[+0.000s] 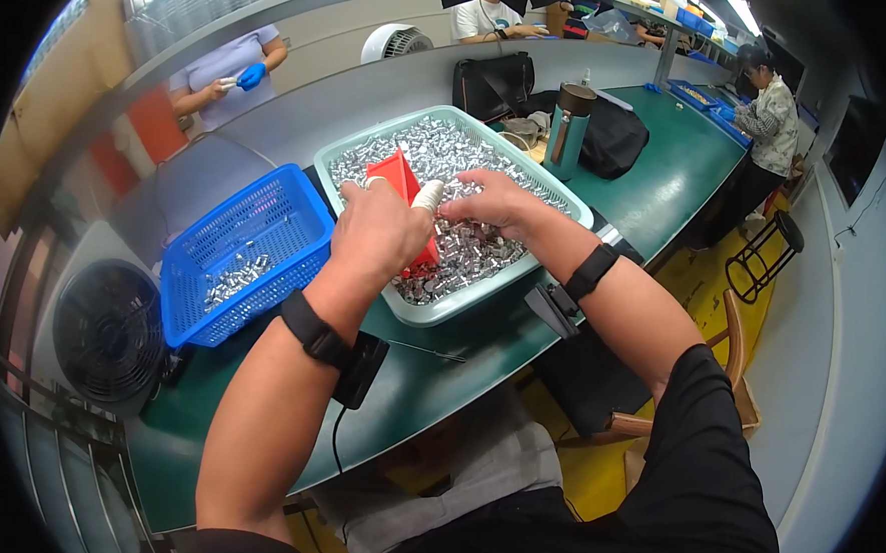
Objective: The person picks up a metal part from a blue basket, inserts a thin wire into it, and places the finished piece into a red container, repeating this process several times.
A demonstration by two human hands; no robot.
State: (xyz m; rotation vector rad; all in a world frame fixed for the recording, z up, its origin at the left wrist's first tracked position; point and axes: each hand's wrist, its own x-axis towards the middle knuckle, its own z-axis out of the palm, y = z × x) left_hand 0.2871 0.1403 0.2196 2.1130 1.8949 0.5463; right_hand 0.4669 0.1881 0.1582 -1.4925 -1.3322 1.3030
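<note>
My left hand (pixel 381 223) is closed round a red plastic piece (pixel 398 177) with raised edges, like a small tray or scoop; the hand covers much of its middle. White covers sit on some of its fingertips. Its lower end rests down among many small shiny metal cylinders (pixel 474 250), which fill a pale green plastic basin (pixel 435 312). My right hand (pixel 492 204) is over the same basin, its thumb and forefinger apart beside the red piece. Its other fingers are partly hidden, and nothing shows in its grasp.
A blue perforated basket (pixel 186 313) with several metal cylinders stands left of the basin, near a fan (pixel 108 329). A thin metal tool (pixel 427 351) lies on the green table (pixel 398 369). A teal bottle (pixel 567 143) and black bags (pixel 610 140) stand behind. Other people work across and far right.
</note>
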